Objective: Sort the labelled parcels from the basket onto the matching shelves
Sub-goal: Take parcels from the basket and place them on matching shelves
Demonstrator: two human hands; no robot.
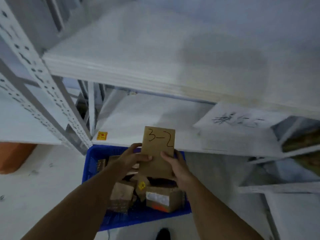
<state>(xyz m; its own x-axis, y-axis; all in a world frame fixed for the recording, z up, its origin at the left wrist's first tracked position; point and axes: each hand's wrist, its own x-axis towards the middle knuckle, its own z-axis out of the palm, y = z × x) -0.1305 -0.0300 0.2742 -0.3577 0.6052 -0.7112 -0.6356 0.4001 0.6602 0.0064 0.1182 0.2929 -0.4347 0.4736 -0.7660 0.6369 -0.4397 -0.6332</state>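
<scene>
While the head camera looks down, both hands are clamped on one flat brown parcel [158,149] in the lower middle of the frame. It is marked "3-2" in black and stands almost upright above the far end of the blue basket [89,163]. The left hand [131,160] grips its left edge, with the thumb on the front face and the fingers curled behind. The right hand [176,165] grips the right edge in the same way, thumb on the front.

The top of the parcel shows against the front edge of the lower shelf [138,115]; whether it touches the shelf I cannot tell. The basket sits on the pale floor [43,187] just below that shelf. Other parcels [161,198] lie in it, brown boxes, one with a white label.

An orange sticker [102,135] is on the lower shelf's edge, left of the parcel. Under the upper shelf [121,49], right of the middle, is a white sheet [239,125] with black writing too blurred to read. A perforated white post [39,78] runs through the upper left. An orange object [13,156] is at the left edge, and a dark shoe tip [162,233] at the bottom edge.
</scene>
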